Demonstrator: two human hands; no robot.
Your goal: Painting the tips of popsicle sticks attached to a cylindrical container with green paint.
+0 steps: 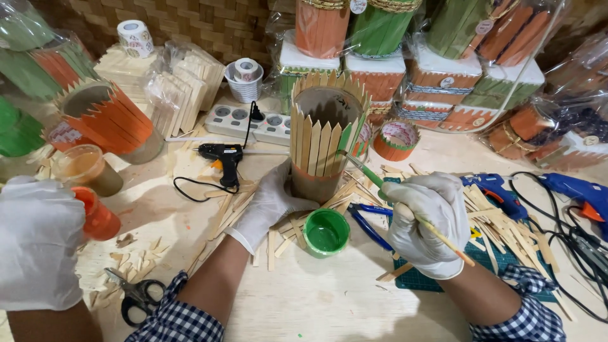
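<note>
The stick-clad holder (324, 142) stands upright near the middle of the table (329, 304), a cardboard tube ringed with pointed wooden sticks, most still bare and a few at its right side already green. Your left hand (269, 202), gloved in white, is wrapped against its lower left side, fingers closed on the base to steady it. Your right hand (427, 221) is clamped on a thin paintbrush (405, 209), whose green tip touches the sticks on the holder's right.

The grip sits low and the holder is tall, so a firm push from the brush could tip it away from your palm; press lightly. A heavily loaded brush could run paint into the gaps between sticks or drip down to the bare cardboard at the foot.

The open pot of green paint (325, 232) stands just in front of the holder, between your two wrists. Either forearm could knock it, and it would spill over the loose sticks (500, 225) lying around it. Blue pliers (367, 221) lie just beside it, under your right hand.

Further out, the black glue gun (221, 155) has its cord looping near your left wrist; a snag there would drag it. At the far left another person's gloved hand (38, 244) holds an orange cup (95, 212), so wet orange paint is close to your elbow.
</note>
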